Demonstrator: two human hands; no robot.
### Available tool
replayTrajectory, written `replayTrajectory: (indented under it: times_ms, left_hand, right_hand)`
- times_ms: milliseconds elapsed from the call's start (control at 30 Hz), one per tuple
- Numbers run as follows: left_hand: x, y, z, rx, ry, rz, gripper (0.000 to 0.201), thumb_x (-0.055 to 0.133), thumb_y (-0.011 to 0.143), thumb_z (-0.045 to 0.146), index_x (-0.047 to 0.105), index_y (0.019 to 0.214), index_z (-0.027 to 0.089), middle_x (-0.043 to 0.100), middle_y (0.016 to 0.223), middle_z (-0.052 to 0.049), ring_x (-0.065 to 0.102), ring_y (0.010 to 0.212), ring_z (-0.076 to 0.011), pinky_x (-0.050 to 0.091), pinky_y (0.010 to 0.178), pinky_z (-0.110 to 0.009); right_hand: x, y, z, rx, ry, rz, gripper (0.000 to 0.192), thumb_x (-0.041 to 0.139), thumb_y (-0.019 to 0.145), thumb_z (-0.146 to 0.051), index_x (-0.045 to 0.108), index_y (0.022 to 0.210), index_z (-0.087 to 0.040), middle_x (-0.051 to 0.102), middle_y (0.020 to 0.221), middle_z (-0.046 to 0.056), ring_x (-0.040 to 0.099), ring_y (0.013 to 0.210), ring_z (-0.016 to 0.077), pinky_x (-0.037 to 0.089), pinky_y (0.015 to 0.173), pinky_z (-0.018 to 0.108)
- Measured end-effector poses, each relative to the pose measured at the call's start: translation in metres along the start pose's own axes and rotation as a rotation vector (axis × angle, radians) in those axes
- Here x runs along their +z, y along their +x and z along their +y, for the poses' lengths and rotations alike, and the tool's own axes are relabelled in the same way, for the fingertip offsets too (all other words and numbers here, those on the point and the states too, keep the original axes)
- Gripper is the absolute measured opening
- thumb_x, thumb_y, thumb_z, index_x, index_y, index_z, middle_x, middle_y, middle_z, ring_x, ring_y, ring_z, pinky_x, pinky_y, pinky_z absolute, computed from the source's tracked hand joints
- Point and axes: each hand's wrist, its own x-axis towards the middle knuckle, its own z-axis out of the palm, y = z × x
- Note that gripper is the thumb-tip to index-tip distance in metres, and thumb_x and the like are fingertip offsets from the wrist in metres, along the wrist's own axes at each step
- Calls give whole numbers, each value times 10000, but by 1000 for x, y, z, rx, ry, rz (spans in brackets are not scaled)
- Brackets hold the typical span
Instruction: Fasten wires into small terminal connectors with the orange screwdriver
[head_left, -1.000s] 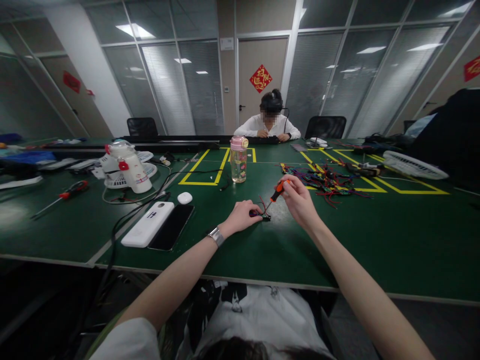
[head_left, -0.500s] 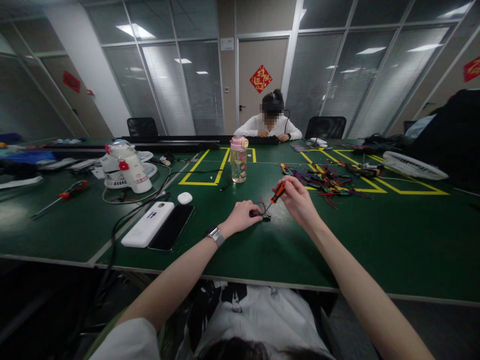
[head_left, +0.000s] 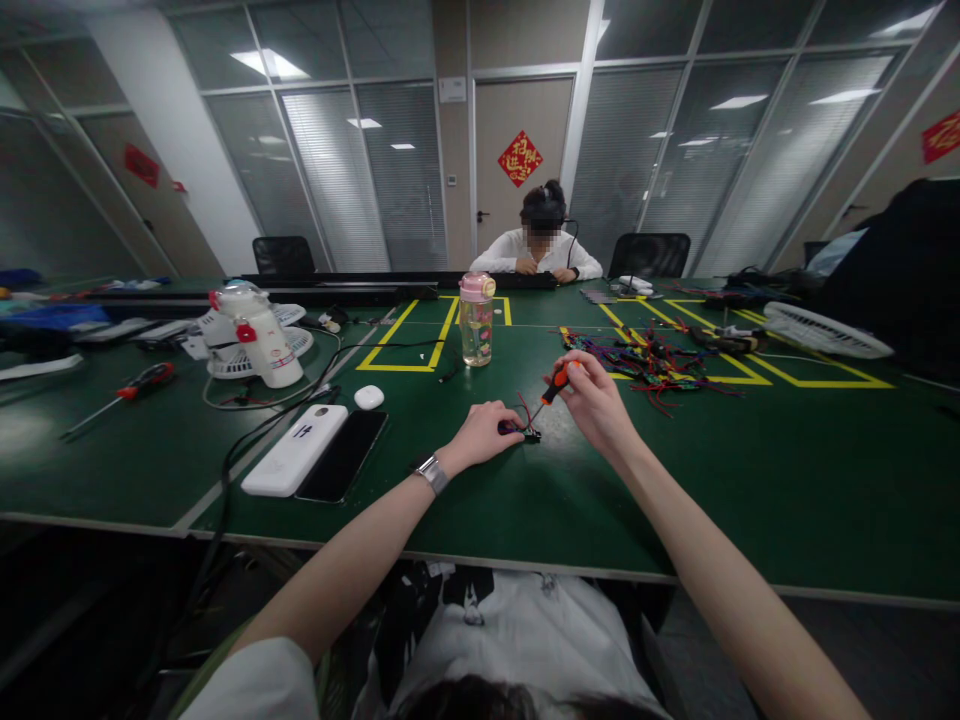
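Note:
My left hand [head_left: 484, 434] rests on the green table [head_left: 750, 480] and pinches a small dark part [head_left: 531, 434] with thin red wires coming off it. My right hand [head_left: 596, 402] grips a small screwdriver [head_left: 553, 383] with an orange and black handle, tilted so that its tip points down onto the part. A metal watch band sits on my left wrist [head_left: 430, 471].
A white power bank [head_left: 295, 449] and a black phone [head_left: 343, 455] lie to the left. Beyond them are a white earbud case [head_left: 369, 397], a white fan [head_left: 251, 332] and a red screwdriver [head_left: 127, 391]. A pink-capped bottle [head_left: 477, 320] and a pile of coloured wires [head_left: 652, 361] lie ahead. A person [head_left: 541, 250] sits opposite.
My right hand has shifted slightly with the screwdriver, its handle tipping a little; the tip stays at the part. My left hand has stayed in place.

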Motion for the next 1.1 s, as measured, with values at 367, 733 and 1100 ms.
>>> replayTrajectory:
  times_ms: [367,733,1100]
  left_hand:
    - [0,0,0,-2,11,0,137,723,886,312,766,988,230,676,946,-23,623,909,-186,452,853,-298]
    - [0,0,-1,-2,11,2,144,731,885,319,769,989,226,673,949,-24,623,904,-184,451,851,-293]
    - [1,1,-2,2,-5,-2,142,734,885,309,772,991,223,666,945,-27,616,908,-190,445,849,-296]
  right_hand:
    - [3,0,4,-27,-17,-34,275,690,850,-540,672,1024,-327,713,926,4,677,949,195,532,961,416]
    - [-1,2,1,9,-23,-24,314,712,824,-542,673,1018,-299,698,887,10,668,876,195,547,873,385]
    - [0,1,5,-3,37,1,274,737,818,-527,698,973,-305,714,909,-2,668,884,179,548,890,371]
